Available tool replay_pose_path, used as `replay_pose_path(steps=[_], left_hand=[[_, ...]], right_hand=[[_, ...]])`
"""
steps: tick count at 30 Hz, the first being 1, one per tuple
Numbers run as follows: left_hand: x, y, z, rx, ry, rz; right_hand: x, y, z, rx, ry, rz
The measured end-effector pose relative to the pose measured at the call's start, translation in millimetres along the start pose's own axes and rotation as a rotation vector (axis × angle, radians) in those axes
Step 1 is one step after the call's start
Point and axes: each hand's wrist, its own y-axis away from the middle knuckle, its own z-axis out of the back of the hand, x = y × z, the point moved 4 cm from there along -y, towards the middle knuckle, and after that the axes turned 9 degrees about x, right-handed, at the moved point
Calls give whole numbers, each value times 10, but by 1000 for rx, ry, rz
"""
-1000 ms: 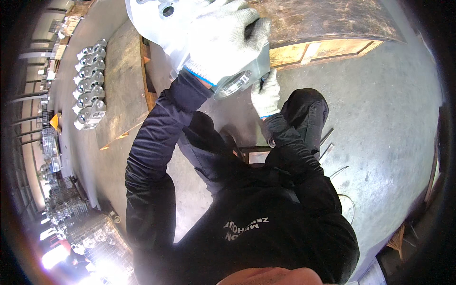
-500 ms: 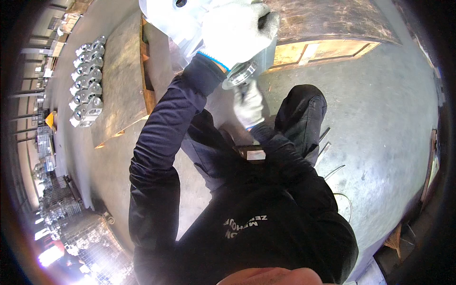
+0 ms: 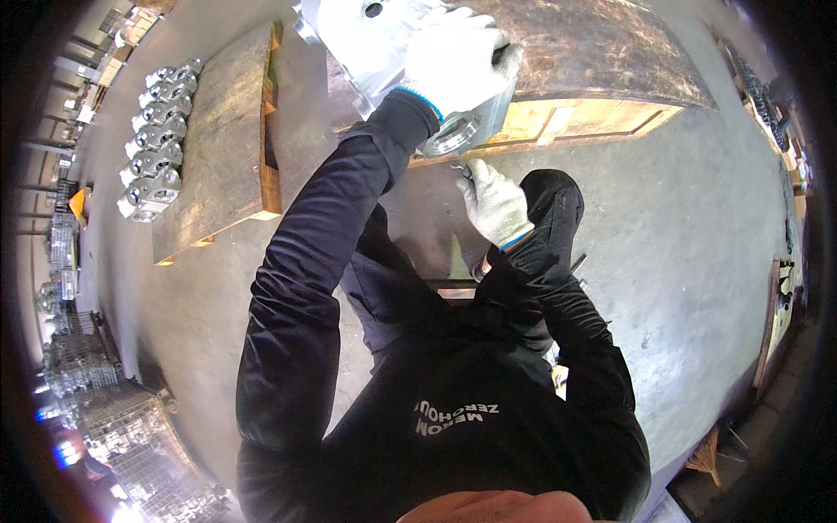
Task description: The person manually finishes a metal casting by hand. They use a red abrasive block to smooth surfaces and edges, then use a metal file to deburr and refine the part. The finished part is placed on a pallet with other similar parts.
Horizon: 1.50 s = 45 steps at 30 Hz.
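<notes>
At the top centre is a large silvery machined metal part (image 3: 357, 44), tilted, with a small hole in one face and a round ringed opening (image 3: 455, 135) at its lower end. My left hand (image 3: 458, 65), in a white knit glove with a blue cuff, is closed over its upper side. Just below the opening and apart from it, my right hand (image 3: 495, 205) wears a similar glove. Its fingers are closed round a small, thin, dark tool (image 3: 464, 171), whose tip points toward the opening; most of the tool is hidden in the glove.
A wooden platform (image 3: 602, 78) stands behind the metal part. On the left, several similar metal castings (image 3: 157, 131) form a row along another wooden platform (image 3: 222, 139). Wire cages (image 3: 131, 436) line the lower left, and a broom head (image 3: 704, 458) lies at lower right.
My right hand has come down and away from the ringed opening, to the right, showing the small tool. The left hand still grips the metal part. The whole view has shifted slightly.
</notes>
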Motion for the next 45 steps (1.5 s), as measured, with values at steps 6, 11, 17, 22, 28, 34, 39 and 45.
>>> replay_pose_path(steps=[6, 11, 17, 22, 28, 34, 39, 45], left_hand=[[-101, -13, 153, -146, -104, -24], [127, 25, -339, -143, 435, -37], [357, 62, -573, 355, 567, 76], [133, 71, -176, 394, 151, 103], [-9, -102, 27, -64, -86, -61], [-28, -54, 101, -74, -82, -107], [-131, 262, 353, -87, 83, -319], [-165, 572, 531, 117, 122, -453]], right_hand=[[49, -354, 570, 16, -14, 75], [46, -406, 697, 88, 43, 43], [-22, -340, 416, -11, -174, 4], [-203, -127, -69, 383, -12, -230], [-79, -38, -193, 206, -221, -212], [-181, -72, -463, 233, -506, -467], [-397, 73, -639, 260, -649, -632], [-367, -213, -726, 80, -924, -467]])
